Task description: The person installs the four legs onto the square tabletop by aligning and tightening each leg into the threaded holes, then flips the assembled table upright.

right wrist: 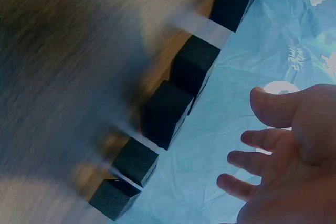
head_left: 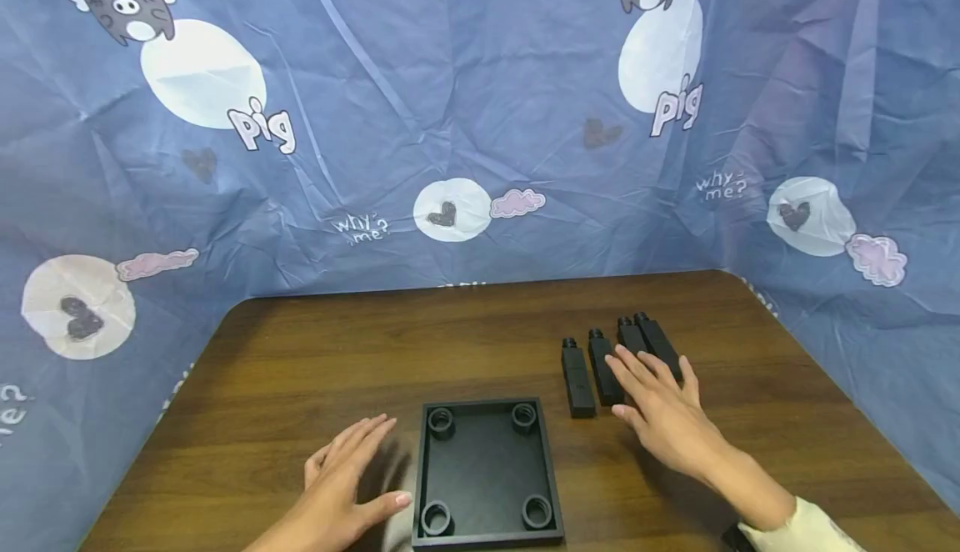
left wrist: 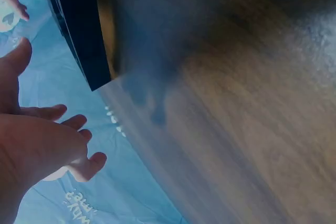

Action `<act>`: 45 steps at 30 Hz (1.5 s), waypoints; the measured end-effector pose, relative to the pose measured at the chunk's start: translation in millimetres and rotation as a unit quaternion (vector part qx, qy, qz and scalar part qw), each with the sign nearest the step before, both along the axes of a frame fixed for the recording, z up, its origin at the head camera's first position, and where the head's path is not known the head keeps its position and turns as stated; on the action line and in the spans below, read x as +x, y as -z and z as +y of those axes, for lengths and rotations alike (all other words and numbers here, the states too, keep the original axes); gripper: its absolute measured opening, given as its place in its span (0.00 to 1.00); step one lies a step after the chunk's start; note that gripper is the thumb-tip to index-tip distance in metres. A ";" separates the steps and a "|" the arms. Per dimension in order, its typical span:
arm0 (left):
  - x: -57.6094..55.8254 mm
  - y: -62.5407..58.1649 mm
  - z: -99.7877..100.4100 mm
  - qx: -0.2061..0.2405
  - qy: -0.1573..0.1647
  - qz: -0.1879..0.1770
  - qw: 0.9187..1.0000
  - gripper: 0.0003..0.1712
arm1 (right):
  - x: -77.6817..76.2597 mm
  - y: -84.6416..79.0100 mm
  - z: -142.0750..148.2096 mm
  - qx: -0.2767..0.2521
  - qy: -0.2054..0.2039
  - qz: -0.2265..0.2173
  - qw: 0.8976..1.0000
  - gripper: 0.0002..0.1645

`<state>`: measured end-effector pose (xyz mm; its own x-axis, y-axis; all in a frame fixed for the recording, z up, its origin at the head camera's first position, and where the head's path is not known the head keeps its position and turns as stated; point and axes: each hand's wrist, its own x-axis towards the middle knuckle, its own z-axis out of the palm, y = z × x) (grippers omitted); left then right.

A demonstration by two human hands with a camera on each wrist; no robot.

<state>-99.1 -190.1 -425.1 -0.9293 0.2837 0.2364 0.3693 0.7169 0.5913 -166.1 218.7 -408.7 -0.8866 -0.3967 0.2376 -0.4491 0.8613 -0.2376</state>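
— Grip, left to right?

— Released, both sides. On the left, my left hand (head_left: 337, 489) holds nothing, fingers extended, thumb just beside the black tray (head_left: 491, 469).

— Tray position?

— Flat at the near middle of the table (head_left: 337, 343). One round socket (head_left: 523, 419) per corner; all four unfilled.

— Farther right?

— Four black blocks (head_left: 577, 381), lying farther off than the tray, narrow ends pointing far. My right hand (head_left: 663, 419) overlaps the right-hand three in the head view, fingers spread; the right wrist view shows them apart from the blocks.

— Step in hand?

— Judgement: reaching for a block, none yet gripped.

— Next move calls for?

— Likely lowering my right fingers and curling them round one block, without nudging its neighbours; my left could steady the tray.
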 end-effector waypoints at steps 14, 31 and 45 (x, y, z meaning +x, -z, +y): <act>5.7 16.4 5.1 -0.038 0.055 0.035 0.997 0.56 | -19.3 13.8 2.1 0.012 -0.054 0.064 0.996 0.38; 6.4 28.5 7.5 -0.057 0.088 0.041 0.994 0.54 | -38.7 26.2 -8.3 0.075 -0.122 0.087 0.986 0.41; 6.6 29.1 10.7 -0.032 0.087 0.012 0.996 0.48 | -44.9 36.5 -9.6 0.090 -0.162 0.079 0.979 0.39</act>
